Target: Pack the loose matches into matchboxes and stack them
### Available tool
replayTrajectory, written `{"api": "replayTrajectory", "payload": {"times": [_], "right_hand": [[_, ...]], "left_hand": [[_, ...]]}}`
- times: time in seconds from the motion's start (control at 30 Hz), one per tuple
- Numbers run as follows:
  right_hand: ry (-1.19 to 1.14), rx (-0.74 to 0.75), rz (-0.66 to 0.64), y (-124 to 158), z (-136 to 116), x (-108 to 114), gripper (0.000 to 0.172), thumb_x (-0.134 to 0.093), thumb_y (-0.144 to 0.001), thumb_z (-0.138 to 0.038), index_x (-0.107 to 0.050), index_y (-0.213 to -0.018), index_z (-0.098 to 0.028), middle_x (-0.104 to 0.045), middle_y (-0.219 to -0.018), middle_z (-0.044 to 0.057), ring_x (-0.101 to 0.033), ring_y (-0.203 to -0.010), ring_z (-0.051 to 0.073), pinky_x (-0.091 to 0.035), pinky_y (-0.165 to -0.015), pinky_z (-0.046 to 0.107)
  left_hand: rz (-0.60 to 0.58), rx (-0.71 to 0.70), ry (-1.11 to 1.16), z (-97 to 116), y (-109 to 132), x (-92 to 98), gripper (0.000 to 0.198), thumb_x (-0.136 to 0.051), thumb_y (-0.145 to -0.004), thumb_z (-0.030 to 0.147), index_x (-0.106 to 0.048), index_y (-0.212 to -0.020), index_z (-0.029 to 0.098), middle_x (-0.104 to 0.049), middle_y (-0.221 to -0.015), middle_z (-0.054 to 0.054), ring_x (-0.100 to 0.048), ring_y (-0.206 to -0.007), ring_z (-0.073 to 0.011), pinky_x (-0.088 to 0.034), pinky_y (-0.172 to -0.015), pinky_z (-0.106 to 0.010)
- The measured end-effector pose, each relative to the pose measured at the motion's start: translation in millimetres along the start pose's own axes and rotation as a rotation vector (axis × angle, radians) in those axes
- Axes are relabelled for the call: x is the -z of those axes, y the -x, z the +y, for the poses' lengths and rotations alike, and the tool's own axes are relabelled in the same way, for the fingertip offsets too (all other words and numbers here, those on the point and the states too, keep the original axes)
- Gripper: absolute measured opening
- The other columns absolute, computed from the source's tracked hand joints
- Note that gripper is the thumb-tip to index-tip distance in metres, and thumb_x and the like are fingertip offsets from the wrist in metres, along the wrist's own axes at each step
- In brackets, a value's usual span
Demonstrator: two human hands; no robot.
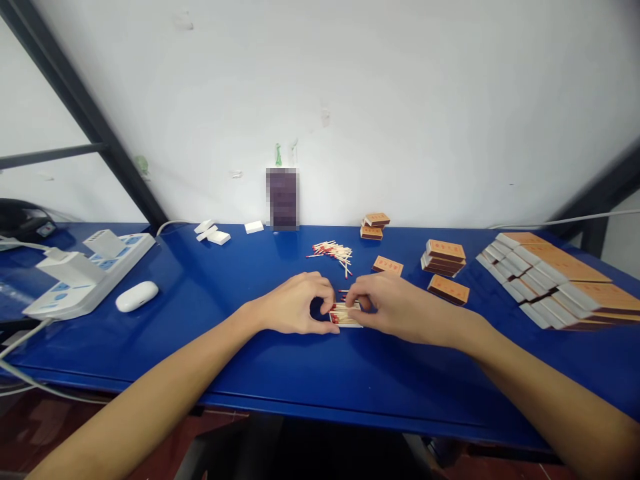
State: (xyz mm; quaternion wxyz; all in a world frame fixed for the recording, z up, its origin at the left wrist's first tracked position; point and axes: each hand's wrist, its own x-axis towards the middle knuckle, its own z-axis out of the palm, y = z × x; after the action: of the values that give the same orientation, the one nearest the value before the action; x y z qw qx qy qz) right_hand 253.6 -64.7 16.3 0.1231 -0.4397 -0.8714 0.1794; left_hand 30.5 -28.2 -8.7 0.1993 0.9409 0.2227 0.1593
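Note:
Both my hands meet at the middle of the blue table (320, 373). My left hand (295, 305) is curled, its thumb and fingertips pinching the left end of a small open matchbox tray (345, 315) filled with red-tipped matches. My right hand (395, 305) is closed on the tray's right end, fingers over its top. A loose pile of matches (334, 252) lies just behind the hands. A single closed orange matchbox (387, 265) rests to the right of the pile.
Small stacks of matchboxes (444, 257) and a long row of them (545, 280) fill the right side. Two more boxes (374, 225) sit by the wall. At left are a white power strip (90, 270) with chargers, a white earbud case (137, 296) and white blocks (213, 233).

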Motion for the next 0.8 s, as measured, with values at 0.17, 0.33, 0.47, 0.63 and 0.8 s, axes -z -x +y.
{"api": "replayTrajectory", "payload": {"times": [0.17, 0.33, 0.47, 0.63, 0.8], "right_hand": [[0.152, -0.056, 0.096, -5, 23, 2, 0.017, -0.052, -0.088, -0.025, -0.067, -0.092, -0.019, -0.064, -0.085, 0.004, -0.055, -0.079, 0.019, -0.040, -0.072, 0.032], [0.106, -0.025, -0.013, -9, 41, -1, 0.024, -0.053, -0.090, -0.034, -0.068, -0.102, -0.020, -0.065, -0.091, 0.006, -0.056, -0.087, 0.022, -0.042, -0.078, 0.034], [0.054, -0.048, -0.006, -9, 41, 1, 0.026, -0.051, -0.091, -0.038, -0.069, -0.097, -0.020, -0.065, -0.088, 0.006, -0.057, -0.084, 0.021, -0.043, -0.074, 0.033], [-0.011, -0.064, -0.079, -10, 34, 2, 0.021, -0.054, -0.088, -0.036, -0.067, -0.088, -0.020, -0.065, -0.086, 0.005, -0.056, -0.079, 0.018, -0.042, -0.067, 0.030], [-0.076, -0.151, -0.142, -12, 30, 0, 0.012, -0.056, -0.082, -0.030, -0.059, -0.076, -0.019, -0.061, -0.070, 0.001, -0.051, -0.061, 0.014, -0.037, -0.055, 0.027]], "left_hand": [[0.001, -0.008, 0.036, 0, 1, 0.4, 0.027, -0.075, -0.080, 0.039, -0.058, -0.076, 0.019, -0.069, -0.093, -0.001, -0.059, -0.087, -0.0171, -0.039, -0.082, -0.031], [-0.006, 0.001, 0.039, 1, 1, 1.0, 0.021, -0.073, -0.082, 0.038, -0.063, -0.088, 0.020, -0.069, -0.095, -0.001, -0.059, -0.089, -0.0178, -0.040, -0.085, -0.032], [-0.006, 0.000, 0.032, 2, 1, 0.9, 0.021, -0.073, -0.082, 0.037, -0.063, -0.089, 0.020, -0.069, -0.097, 0.000, -0.059, -0.090, -0.0176, -0.040, -0.086, -0.032], [0.006, 0.017, 0.019, 2, 1, 0.9, 0.026, -0.074, -0.081, 0.038, -0.063, -0.096, 0.020, -0.068, -0.097, -0.001, -0.059, -0.087, -0.0172, -0.041, -0.086, -0.032], [-0.014, -0.018, 0.002, 1, 1, 1.7, 0.022, -0.070, -0.086, 0.035, -0.067, -0.102, 0.021, -0.068, -0.103, -0.003, -0.060, -0.095, -0.0186, -0.042, -0.089, -0.033]]}}
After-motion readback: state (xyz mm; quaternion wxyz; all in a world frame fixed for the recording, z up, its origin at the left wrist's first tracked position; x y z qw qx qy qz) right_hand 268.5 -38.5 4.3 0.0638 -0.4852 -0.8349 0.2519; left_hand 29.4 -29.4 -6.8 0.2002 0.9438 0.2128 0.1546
